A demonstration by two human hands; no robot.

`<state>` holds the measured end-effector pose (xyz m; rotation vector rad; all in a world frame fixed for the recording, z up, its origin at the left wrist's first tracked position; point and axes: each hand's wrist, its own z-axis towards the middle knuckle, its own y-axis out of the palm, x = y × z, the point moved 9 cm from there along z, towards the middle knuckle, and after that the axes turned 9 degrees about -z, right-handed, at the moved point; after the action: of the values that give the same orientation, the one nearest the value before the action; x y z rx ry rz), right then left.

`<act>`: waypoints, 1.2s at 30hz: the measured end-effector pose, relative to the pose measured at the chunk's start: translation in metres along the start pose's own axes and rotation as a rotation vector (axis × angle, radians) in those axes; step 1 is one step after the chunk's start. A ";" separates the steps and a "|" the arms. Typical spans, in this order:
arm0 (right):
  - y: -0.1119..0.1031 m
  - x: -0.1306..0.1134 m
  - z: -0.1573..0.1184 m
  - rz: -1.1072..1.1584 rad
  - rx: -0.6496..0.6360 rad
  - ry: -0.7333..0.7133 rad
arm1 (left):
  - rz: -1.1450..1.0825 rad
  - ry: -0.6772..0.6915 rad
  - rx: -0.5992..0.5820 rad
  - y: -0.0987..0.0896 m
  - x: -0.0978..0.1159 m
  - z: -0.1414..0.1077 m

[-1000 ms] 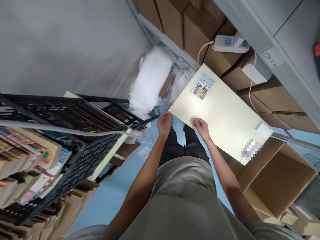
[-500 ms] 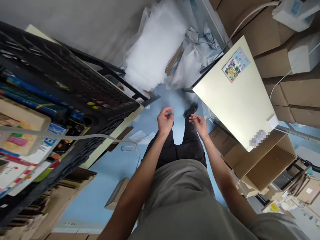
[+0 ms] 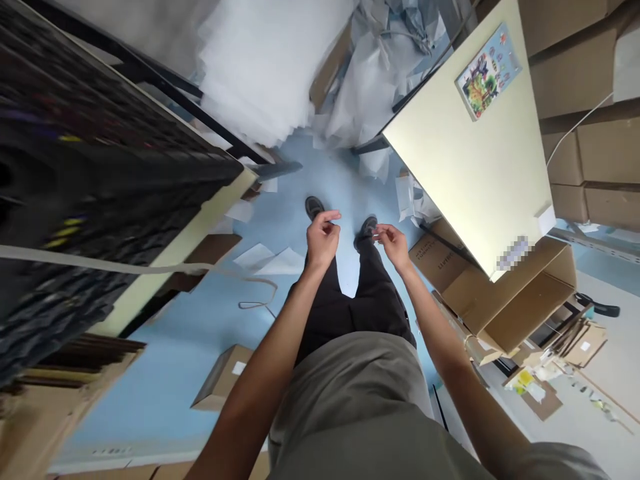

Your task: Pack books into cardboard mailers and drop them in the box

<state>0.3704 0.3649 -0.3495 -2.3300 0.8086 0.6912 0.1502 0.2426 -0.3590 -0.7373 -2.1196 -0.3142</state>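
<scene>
My left hand [image 3: 323,241] hangs in the air before my legs, fingers loosely bent, thumb and forefinger a little apart. Nothing shows in it. To its right, across a gap, my right hand [image 3: 393,244] is held at a similar height with slightly curled fingers and no visible object. Neither hand touches anything that I can see. Beyond the right hand a pale tabletop [image 3: 465,147] carries a colourful illustrated book [image 3: 488,72]. Below both hands are my dark shoes on the blue floor [image 3: 280,220].
Black crates [image 3: 100,167] stand along the left. White packing sheets [image 3: 265,67] and crumpled wrapping [image 3: 360,87] lie ahead. An open cardboard box [image 3: 530,300] is at the right, with stacked cartons [image 3: 575,73] behind the table. A small carton [image 3: 223,380] sits on the floor, lower left.
My view has shifted; the packing sheets and crates now sit farther left and higher. A second shoe has come into sight. Both hands keep about the same pose, still without a visible object.
</scene>
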 end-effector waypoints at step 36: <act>-0.049 0.257 0.194 -0.364 -0.031 0.191 | -0.011 -0.168 0.023 0.142 -0.219 0.017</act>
<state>0.5255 0.4269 -0.6295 -2.5060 0.4330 0.3305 0.3278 0.2775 -0.5484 -0.7615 -2.2821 -0.2402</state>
